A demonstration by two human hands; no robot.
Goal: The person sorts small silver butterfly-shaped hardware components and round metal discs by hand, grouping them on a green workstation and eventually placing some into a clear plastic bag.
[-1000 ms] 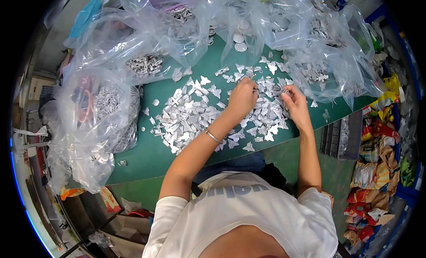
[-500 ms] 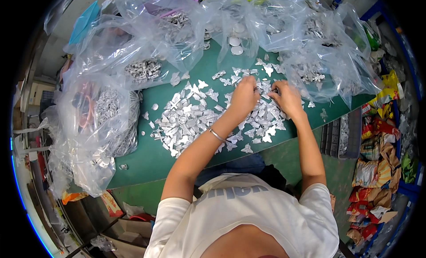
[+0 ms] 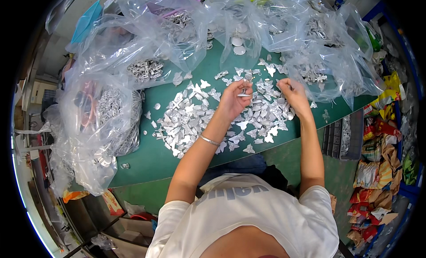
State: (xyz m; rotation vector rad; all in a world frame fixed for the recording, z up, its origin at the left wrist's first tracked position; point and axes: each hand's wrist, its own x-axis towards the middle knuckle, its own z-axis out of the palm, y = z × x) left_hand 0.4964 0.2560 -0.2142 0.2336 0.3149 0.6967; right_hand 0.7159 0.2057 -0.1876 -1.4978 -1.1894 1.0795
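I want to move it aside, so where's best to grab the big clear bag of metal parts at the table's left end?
Probably the bunched film at the top of the big bag, gathered from above. The metal parts sit low in it and it slumps over the table edge, so a low or side grip would likely tip or spill it.

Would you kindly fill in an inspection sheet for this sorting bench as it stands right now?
Surface: green table, bare along its near edge.
Job's things: loose pile of small silver pieces spread across the middle; one small silver piece lifted above the pile.
Clutter: clear plastic bags of similar silver parts crowd the left, back and right edges.
Grips: left hand pinches the lifted piece; right hand raised beside it, fingertips closed, contents too small to tell.
Cables: nothing seen.
Surroundings: colourful packets piled at the right; cardboard boxes under the table.
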